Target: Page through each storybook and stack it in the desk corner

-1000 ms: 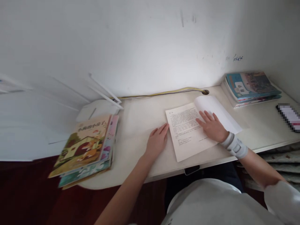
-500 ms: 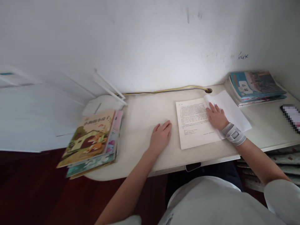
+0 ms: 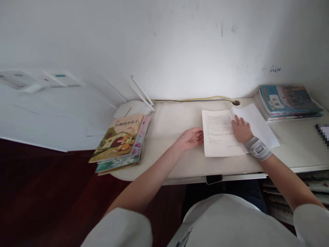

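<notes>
A thin open booklet (image 3: 218,133) lies on the white desk, with a printed left page and a blank white right page (image 3: 259,127). My right hand (image 3: 242,129) rests flat over the middle fold, fingers spread, a grey wrist strap (image 3: 259,149) behind it. At the booklet's left edge is my left hand (image 3: 192,138), turned partly palm up. Its fingers are loosely bent, and their tips come up to the page edge. Whether they touch the paper I cannot make out. Nothing shows in the left palm.
Picture books (image 3: 120,137) are stacked at the desk's left end, before a white device with antennas (image 3: 133,108). Another book stack (image 3: 288,101) stands at the back right, and a phone (image 3: 323,132) lies at the far right. A yellow cable (image 3: 190,100) runs along the wall.
My left hand has moved right from the bare desk to the booklet's left edge and turned over, palm more upward. My right hand stays on the booklet. The whole view has shifted slightly.
</notes>
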`<state>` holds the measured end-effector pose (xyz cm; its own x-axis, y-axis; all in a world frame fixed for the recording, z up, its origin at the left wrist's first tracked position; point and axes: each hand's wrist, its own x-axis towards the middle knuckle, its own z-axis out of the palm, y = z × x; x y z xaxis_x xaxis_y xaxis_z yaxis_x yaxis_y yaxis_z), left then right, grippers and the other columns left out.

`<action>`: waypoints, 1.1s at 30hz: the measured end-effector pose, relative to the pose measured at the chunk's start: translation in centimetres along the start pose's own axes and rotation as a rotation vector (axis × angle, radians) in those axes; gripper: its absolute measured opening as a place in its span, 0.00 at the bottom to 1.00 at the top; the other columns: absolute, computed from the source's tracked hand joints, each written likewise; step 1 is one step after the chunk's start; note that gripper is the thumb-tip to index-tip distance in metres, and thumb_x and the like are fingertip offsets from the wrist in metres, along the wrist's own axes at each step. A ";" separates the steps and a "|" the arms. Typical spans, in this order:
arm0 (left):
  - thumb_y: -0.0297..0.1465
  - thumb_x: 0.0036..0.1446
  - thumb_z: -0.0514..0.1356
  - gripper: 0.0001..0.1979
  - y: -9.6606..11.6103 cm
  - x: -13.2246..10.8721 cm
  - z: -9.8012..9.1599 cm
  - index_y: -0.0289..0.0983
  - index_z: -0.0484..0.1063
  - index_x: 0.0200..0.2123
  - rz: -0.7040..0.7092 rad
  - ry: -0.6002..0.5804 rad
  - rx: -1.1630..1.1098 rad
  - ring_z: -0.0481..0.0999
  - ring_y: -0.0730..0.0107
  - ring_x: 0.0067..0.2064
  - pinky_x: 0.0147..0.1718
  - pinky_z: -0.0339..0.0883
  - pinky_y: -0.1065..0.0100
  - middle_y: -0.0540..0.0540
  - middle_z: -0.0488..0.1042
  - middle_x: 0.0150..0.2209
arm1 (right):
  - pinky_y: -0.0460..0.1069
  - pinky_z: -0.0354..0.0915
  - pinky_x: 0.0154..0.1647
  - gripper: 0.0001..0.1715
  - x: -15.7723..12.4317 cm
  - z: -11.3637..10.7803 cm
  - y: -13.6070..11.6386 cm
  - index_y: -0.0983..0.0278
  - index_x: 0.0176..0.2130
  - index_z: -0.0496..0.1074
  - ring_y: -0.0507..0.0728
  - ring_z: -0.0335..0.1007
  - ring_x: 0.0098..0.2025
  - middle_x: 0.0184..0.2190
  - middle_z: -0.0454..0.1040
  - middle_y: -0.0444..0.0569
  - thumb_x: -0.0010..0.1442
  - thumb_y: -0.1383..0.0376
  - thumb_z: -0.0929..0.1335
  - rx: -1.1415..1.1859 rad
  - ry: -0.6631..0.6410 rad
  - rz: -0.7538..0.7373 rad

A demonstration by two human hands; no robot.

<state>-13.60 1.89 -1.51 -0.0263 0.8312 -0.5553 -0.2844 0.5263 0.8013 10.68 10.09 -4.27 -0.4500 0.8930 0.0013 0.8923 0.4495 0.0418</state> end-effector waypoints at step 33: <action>0.40 0.54 0.48 0.14 -2.1 -2.4 -8.3 0.39 0.67 0.26 0.498 0.663 1.166 0.71 0.65 0.30 0.31 0.61 0.68 0.47 0.71 0.25 | 0.72 0.47 0.57 0.27 -2.1 -2.5 -5.6 0.69 0.59 0.60 0.69 0.37 0.67 0.67 0.45 0.58 0.63 0.68 0.53 0.033 -0.039 -0.084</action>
<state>-20.87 -2.68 -3.72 -0.4147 0.9051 0.0940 0.8147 0.3232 0.4815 6.54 5.64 -2.04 -0.5224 0.8517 -0.0402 0.8523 0.5231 0.0073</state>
